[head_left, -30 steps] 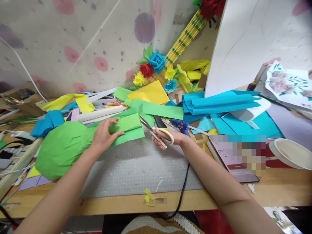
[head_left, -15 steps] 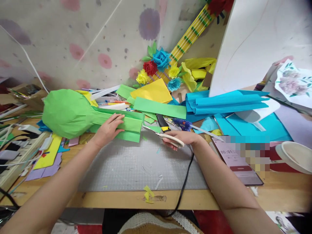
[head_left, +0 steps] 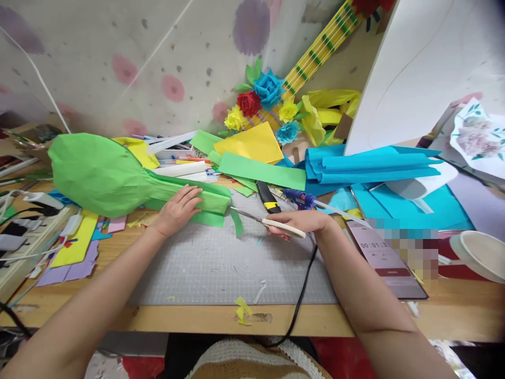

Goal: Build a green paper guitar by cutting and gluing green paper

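Note:
A large green paper shape (head_left: 98, 173), with a broad rounded end and a narrow folded neck, lies across the left side. My left hand (head_left: 179, 210) rests on the neck, fingers stretched out flat, pressing it down. My right hand (head_left: 294, 222) is closed around the pale handles of a pair of scissors (head_left: 252, 216). The scissor tips are at the right end of the green neck. A narrow green paper strip (head_left: 237, 223) hangs down beside the blades; whether it is fully separated I cannot tell. A grey cutting mat (head_left: 221, 268) lies underneath.
Behind the hands lie a utility knife (head_left: 268, 197), a blue glue gun (head_left: 300, 199), green paper (head_left: 262, 171) and blue crepe paper (head_left: 366, 163). At right are a phone (head_left: 386, 258) and a cup (head_left: 479, 255). A power strip (head_left: 35, 242) sits left; a black cable (head_left: 302, 295) crosses the mat.
A narrow green strip now curls down beside the scissor blades at the neck's end. The green shape's rounded end has shifted slightly left. The view has moved a little.

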Demonstrator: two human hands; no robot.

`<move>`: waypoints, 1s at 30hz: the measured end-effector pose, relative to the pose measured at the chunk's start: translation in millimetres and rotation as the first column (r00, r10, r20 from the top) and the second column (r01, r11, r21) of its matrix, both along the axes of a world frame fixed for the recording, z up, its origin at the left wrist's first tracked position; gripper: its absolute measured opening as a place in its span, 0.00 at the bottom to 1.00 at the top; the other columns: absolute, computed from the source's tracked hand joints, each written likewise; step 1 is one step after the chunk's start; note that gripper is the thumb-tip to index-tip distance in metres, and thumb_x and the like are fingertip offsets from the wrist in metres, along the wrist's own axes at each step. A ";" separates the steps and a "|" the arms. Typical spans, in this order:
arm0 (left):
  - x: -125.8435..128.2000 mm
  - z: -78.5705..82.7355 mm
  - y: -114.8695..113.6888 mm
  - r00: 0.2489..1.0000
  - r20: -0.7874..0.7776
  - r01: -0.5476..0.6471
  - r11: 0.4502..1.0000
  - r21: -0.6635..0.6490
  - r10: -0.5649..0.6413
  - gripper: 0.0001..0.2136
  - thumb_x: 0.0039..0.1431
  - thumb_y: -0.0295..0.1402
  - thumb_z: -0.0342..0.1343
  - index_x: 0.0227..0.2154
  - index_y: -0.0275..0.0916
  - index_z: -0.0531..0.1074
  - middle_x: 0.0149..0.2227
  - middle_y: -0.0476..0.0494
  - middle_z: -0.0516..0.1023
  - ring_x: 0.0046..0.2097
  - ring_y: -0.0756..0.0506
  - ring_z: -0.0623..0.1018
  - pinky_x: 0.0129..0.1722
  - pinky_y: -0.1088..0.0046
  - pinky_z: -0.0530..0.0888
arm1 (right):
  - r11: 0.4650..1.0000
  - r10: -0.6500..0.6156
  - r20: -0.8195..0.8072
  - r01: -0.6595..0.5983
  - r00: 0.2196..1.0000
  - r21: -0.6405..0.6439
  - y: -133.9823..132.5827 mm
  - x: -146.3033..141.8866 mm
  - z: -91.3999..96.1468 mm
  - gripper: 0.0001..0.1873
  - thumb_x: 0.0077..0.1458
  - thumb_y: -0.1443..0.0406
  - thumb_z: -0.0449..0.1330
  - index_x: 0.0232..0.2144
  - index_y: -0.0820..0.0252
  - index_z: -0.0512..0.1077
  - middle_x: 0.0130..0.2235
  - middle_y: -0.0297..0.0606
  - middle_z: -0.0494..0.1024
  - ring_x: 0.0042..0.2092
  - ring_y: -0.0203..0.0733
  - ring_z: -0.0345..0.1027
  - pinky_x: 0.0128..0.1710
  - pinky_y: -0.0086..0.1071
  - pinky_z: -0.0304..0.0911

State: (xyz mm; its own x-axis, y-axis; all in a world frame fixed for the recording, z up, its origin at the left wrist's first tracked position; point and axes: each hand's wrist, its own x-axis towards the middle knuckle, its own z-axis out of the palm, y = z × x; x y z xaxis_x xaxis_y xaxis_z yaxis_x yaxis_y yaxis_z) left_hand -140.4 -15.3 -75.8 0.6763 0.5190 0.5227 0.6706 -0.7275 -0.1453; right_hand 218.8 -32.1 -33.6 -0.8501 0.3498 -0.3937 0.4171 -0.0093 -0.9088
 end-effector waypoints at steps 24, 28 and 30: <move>17.7 -12.9 -18.0 0.977 0.210 -0.055 0.989 0.134 0.026 0.13 0.58 0.31 0.55 0.46 0.44 0.63 0.53 0.44 0.74 0.64 0.44 0.60 0.61 0.52 0.62 | 0.879 -0.065 0.335 -0.105 0.940 0.466 0.8 -5.3 8.4 0.31 0.46 0.40 0.55 0.38 0.60 0.65 0.37 0.38 0.69 0.36 0.41 0.61 0.33 0.31 0.55; 14.0 -10.6 -16.7 0.967 0.252 -0.055 0.996 0.075 0.035 0.12 0.59 0.33 0.53 0.46 0.43 0.62 0.54 0.43 0.72 0.64 0.44 0.58 0.61 0.51 0.61 | 0.876 -0.079 0.350 -0.103 0.933 0.471 0.1 0.2 14.1 0.30 0.47 0.42 0.55 0.38 0.61 0.65 0.39 0.40 0.70 0.38 0.43 0.62 0.35 0.32 0.56; 10.8 -8.9 -18.4 0.965 0.260 -0.058 0.996 0.073 0.037 0.12 0.60 0.33 0.53 0.46 0.43 0.62 0.55 0.42 0.72 0.65 0.43 0.58 0.61 0.51 0.60 | 0.875 -0.082 0.335 -0.094 0.939 0.475 0.3 0.9 13.1 0.29 0.49 0.42 0.55 0.37 0.61 0.66 0.38 0.40 0.69 0.38 0.43 0.62 0.34 0.32 0.56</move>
State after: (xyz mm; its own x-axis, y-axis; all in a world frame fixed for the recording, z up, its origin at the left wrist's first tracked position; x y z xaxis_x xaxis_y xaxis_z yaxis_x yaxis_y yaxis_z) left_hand -129.6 -33.7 -84.8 0.4883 0.4971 0.7173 0.7267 -0.6867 -0.0188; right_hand 219.7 -31.8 -20.5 -0.7000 0.5633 -0.4390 0.6940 0.3917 -0.6041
